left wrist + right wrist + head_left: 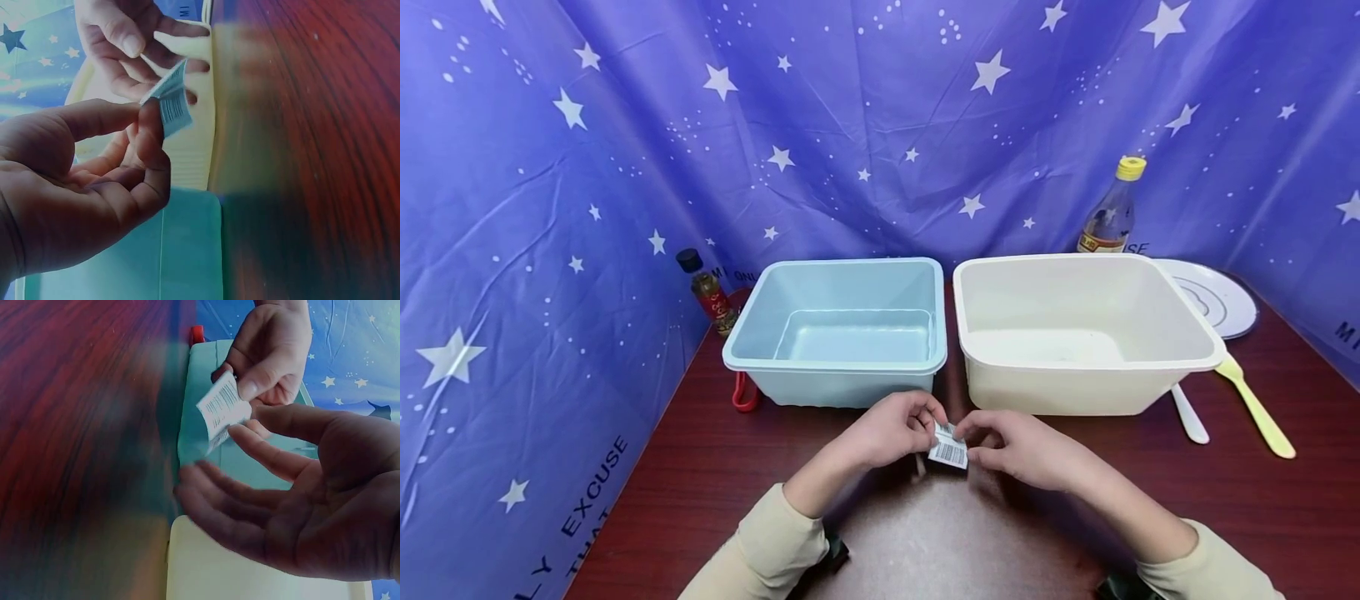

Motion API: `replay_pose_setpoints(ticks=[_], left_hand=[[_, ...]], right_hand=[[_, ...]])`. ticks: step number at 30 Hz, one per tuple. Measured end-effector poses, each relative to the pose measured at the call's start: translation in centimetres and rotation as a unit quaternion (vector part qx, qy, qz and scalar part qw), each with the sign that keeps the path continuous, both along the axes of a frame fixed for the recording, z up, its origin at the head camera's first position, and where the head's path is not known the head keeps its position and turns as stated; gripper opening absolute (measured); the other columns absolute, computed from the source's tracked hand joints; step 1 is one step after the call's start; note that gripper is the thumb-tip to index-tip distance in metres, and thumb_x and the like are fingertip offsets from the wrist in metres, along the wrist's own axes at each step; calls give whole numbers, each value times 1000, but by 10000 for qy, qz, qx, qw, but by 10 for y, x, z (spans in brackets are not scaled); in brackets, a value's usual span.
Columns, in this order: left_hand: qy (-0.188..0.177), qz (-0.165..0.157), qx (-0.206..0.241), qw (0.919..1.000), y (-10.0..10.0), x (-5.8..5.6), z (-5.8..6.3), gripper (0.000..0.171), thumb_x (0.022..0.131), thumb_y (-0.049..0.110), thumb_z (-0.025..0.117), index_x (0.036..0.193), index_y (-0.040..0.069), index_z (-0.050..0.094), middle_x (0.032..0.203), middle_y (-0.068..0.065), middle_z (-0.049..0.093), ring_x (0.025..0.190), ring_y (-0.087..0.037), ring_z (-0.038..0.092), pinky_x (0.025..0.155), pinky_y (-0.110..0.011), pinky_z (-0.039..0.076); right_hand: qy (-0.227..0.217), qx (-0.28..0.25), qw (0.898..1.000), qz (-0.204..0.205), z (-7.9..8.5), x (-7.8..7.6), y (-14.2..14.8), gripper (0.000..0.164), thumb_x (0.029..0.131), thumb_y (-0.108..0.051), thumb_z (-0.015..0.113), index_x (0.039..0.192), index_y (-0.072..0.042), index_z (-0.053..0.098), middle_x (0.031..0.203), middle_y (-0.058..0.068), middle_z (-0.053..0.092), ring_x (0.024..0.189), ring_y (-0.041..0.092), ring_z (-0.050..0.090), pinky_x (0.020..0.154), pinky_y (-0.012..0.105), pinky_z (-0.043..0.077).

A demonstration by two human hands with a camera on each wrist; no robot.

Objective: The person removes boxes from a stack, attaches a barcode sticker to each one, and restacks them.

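A small white barcode label (949,450), creased across its middle, hangs above the table in front of the two tubs. My left hand (891,429) pinches one edge of it between thumb and index finger, seen closely in the left wrist view. From the other side my right hand (312,494) reaches toward the label (222,409), its thumb and index fingertip right at the lower corner. The remaining fingers (231,512) of that hand are spread and loosely bent, slightly blurred.
A light blue tub (835,383) and a cream tub (1052,392) stand side by side behind the hands. Small sauce bottle (711,296) and red handle (745,393) are at left. A yellow-capped bottle (1108,212), plate (1232,300), yellow fork (1258,408) and white handle (1190,417) are at right.
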State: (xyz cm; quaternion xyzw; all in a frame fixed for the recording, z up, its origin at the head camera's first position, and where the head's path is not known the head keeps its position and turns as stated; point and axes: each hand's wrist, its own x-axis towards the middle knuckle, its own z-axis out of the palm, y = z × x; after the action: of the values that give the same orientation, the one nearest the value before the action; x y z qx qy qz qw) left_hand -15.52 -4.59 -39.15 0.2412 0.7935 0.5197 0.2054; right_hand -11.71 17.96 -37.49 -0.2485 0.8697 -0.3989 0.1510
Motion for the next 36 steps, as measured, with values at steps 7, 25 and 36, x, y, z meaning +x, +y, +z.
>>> replay_pose_setpoints(ticks=[7, 25, 36], left_hand=[[-131, 19, 505, 9986, 2, 1, 2, 24, 85, -13, 64, 107, -4, 62, 83, -4, 60, 69, -9, 57, 61, -19, 45], [-554, -160, 1376, 9888, 10, 11, 10, 38, 90, -14, 63, 124, -2, 52, 84, -5, 62, 70, -14, 58, 65, -24, 51], [-630, -198, 1415, 9877, 10, 13, 11, 44, 89, -15, 64, 128, -1, 50, 85, -6, 62, 69, -14, 59, 65, -25, 52]], right_hand=[[751, -42, 9965, -379, 1, 0, -3, 13, 95, -11, 69, 105, -17, 73, 97, -10, 67, 92, 11, 63, 82, 35, 52], [825, -536, 9910, -912, 2, 0, -9, 8, 90, -21, 78, 94, -16, 73, 81, -11, 67, 77, 9, 64, 70, 26, 53], [1031, -461, 9890, -960, 3, 1, -9, 4, 90, -17, 77, 89, -16, 73, 79, -13, 66, 76, 7, 63, 69, 26, 53]])
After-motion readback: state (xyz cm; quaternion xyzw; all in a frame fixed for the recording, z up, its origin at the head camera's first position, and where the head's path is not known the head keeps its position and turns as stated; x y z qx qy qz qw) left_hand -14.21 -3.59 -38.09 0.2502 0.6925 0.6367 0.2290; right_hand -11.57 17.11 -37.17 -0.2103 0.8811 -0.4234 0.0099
